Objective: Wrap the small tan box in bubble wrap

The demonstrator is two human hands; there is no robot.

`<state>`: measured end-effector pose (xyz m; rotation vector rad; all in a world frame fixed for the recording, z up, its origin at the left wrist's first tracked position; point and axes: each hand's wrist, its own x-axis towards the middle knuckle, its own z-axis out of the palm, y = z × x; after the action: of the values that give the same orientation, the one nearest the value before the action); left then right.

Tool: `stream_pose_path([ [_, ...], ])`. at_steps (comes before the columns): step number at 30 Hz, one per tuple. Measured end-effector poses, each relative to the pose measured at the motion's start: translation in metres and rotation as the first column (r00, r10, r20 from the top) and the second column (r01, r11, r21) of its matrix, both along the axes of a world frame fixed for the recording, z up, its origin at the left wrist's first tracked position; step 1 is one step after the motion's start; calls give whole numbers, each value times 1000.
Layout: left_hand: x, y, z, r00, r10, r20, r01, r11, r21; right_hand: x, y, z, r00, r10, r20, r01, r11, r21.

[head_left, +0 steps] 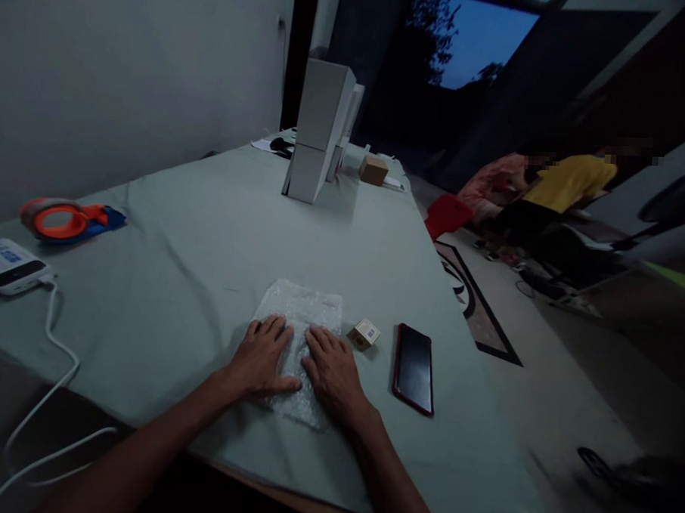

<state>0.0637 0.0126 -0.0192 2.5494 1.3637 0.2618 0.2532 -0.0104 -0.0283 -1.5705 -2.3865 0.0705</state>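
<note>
Bubble wrap (303,299) lies near the front edge of the table (377,250) under the left hand (263,359) and right hand (333,369), both open, palms down. A small carton (364,334) sits just beside the right hand, a phone (414,369) farther right; an orange-and-blue tape dispenser (83,221) and tall white boxes (317,134) sit well apart.

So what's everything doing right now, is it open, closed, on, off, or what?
Bubble wrap: spread flat
Left hand: open, palm down on the wrap
Right hand: open, palm down on the wrap
Small box: looks closed
Phone: face up, screen dark
White device: cable plugged in
Tall white boxes: standing upright
</note>
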Motion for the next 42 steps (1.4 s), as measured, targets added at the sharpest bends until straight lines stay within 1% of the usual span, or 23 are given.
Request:
stream_pose_path([
  [2, -4, -5, -4, 1000, 3, 12, -3, 1000, 9, 3, 0, -3, 1000, -4, 0, 4, 1000, -11],
  [5, -7, -18, -6, 999, 9, 48, -12, 998, 64, 6, 0, -3, 999, 10, -34, -10, 1000, 2],
  [7, -6, -28, -5, 996, -43, 74, 36, 995, 94, 9, 0, 0, 997, 25, -68, -22, 999, 37],
  [9, -4, -35, -2, 990, -107, 88, 99, 991, 92, 15, 2, 5, 994, -1, -107, 14, 992, 127],
  [10, -3, -38, -1, 988, -125, 93, 117, 990, 85, 20, 2, 8, 990, -46, -131, 71, 979, 191],
  [11, -2, -39, 0, 986, -132, 98, 125, 989, 77, 27, 4, 10, 981, -115, -156, 152, 955, 255],
  [13, 0, -40, 1, 986, -128, 110, 120, 990, 71, 42, 6, 12, 934, -298, -199, 351, 874, 336],
  [14, 0, -39, 1, 986, -124, 115, 116, 991, 70, 51, 7, 11, 899, -386, -206, 435, 835, 337],
  [15, 1, -38, 1, 986, -120, 119, 112, 991, 70, 59, 8, 10, 869, -452, -202, 494, 812, 312],
  [17, 2, -37, -1, 986, -115, 121, 107, 992, 66, 71, 9, 5, 844, -502, -188, 534, 817, 220],
  [19, 4, -35, -2, 986, -117, 121, 110, 992, 63, 76, 8, 4, 851, -468, -238, 511, 844, 165],
  [21, 6, -34, -2, 984, -124, 125, 117, 991, 62, 72, 5, 10, 841, -398, -367, 482, 858, 175],
  [23, 8, -32, -2, 983, -133, 129, 126, 990, 63, 58, 1, 21, 805, -297, -513, 446, 874, 194],
  [24, 9, -32, -2, 982, -135, 131, 128, 990, 63, 49, 0, 26, 787, -239, -568, 411, 891, 194],
  [26, 8, -32, -2, 982, -131, 139, 123, 990, 65, 29, -3, 31, 781, -128, -612, 300, 935, 188],
  [27, 7, -32, -1, 982, -121, 146, 112, 992, 66, 21, -3, 29, 789, -86, -609, 240, 955, 175],
  [29, 1, -34, -1, 982, -84, 171, 74, 995, 65, 8, -3, 19, 823, -24, -567, 125, 982, 140],
  [32, -10, -39, 0, 977, -2, 213, -10, 999, 53, 1, 0, 0, 876, 21, -482, 9, 998, 61],
  [35, -19, -42, 1, 973, 24, 229, -32, 999, 31, 2, 1, -7, 887, 0, -462, 1, 1000, 2],
  [39, -25, -43, 3, 976, 8, 219, -7, 1000, -4, 4, 1, -3, 888, -19, -460, 18, 1000, -7],
  [42, -32, -46, 5, 978, -33, 205, 39, 999, -23, 4, 0, -3, 895, -15, -446, 11, 1000, -10],
])
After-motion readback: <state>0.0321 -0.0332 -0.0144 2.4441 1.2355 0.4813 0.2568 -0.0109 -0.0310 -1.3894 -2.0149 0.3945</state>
